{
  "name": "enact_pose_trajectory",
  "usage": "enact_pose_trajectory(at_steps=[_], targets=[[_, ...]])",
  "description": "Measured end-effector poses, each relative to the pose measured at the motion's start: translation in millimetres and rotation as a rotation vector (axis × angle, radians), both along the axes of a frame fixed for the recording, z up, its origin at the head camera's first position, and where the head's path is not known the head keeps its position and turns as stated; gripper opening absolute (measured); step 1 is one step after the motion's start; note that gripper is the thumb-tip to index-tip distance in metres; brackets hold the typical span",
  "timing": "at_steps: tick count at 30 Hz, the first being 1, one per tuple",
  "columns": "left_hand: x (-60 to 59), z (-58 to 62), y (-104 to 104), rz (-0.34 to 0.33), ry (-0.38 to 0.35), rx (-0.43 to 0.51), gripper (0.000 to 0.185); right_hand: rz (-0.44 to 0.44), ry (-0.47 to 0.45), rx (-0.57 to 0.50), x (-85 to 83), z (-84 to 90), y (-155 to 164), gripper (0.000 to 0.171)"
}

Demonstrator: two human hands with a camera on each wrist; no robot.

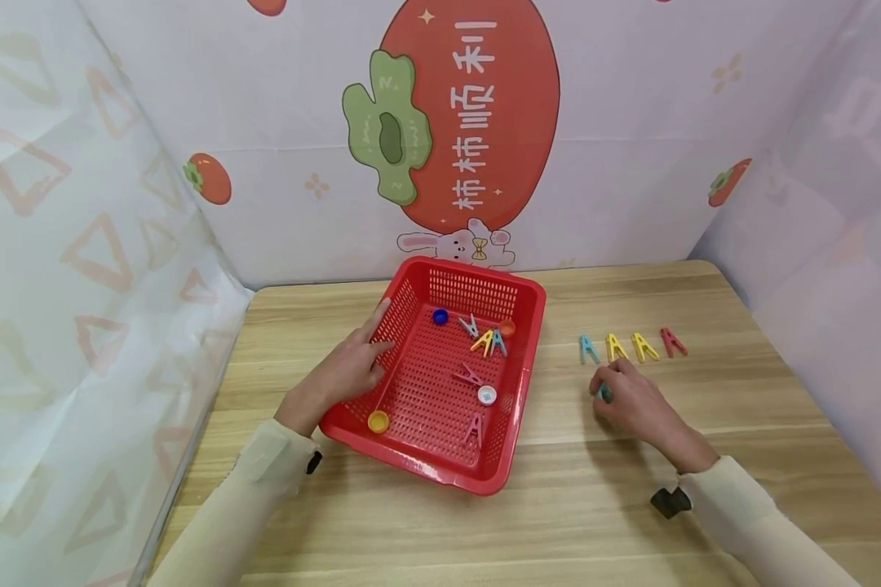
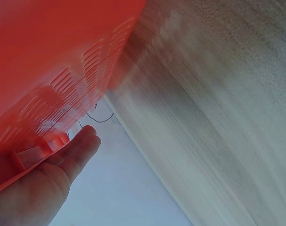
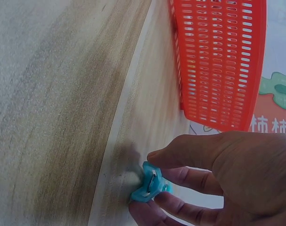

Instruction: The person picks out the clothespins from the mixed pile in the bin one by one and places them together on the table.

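Observation:
A red plastic basket (image 1: 517,408) sits on the table, and my left hand (image 1: 341,371) holds its left rim. Some fingers reach inside over the rim; others lie along its outer side, as the left wrist view shows. My right hand (image 1: 635,403) pinches a teal clothespin (image 3: 152,183) between thumb and fingers, just above the table right of the basket. Behind that hand lies a row of clothespins: a blue one (image 1: 589,349), two yellow ones (image 1: 616,347) (image 1: 644,347) and a red one (image 1: 673,342).
Inside the basket lie several clothespins, a blue cap (image 1: 440,316), an orange cap (image 1: 507,328), a white cap (image 1: 487,395) and a yellow cap (image 1: 378,421). A printed cloth backdrop (image 1: 617,204) stands behind the wooden table (image 1: 558,522), with cloth on both sides.

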State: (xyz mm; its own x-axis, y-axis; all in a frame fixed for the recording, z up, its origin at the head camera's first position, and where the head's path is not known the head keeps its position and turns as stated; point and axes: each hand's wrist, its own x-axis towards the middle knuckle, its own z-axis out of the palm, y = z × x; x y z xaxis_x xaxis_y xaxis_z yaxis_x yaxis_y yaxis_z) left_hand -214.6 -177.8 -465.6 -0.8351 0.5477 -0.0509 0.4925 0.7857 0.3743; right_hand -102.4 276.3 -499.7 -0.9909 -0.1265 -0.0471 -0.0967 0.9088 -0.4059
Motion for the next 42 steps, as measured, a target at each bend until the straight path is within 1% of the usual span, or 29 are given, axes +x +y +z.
enact_pose_trajectory(at_steps=[17,23,29,33,36,42], targets=[[-2.0,-1.1,-0.2,-0.018,0.018,-0.003,0.056,-0.028,-0.031,0.013,0.1,-1.4,-3.5,0.016],[-1.6,-1.0,0.0,-0.019,0.016,-0.004,0.055,-0.045,-0.042,0.003,0.9,-0.4,-1.8,0.022],[-1.8,-1.5,-0.5,-0.02,0.019,-0.007,0.055,-0.071,-0.029,-0.007,1.3,2.7,-0.5,0.026],[-2.1,-1.3,-0.9,-0.02,0.019,-0.007,0.054,-0.089,-0.021,-0.018,1.1,8.0,1.2,0.029],[-2.3,-0.8,-0.8,-0.021,0.023,-0.007,0.054,-0.088,0.004,-0.03,1.2,12.2,3.7,0.029],[-1.9,-0.5,-0.6,-0.014,0.008,0.0,0.055,-0.095,0.045,-0.043,0.5,16.9,9.8,0.028]])
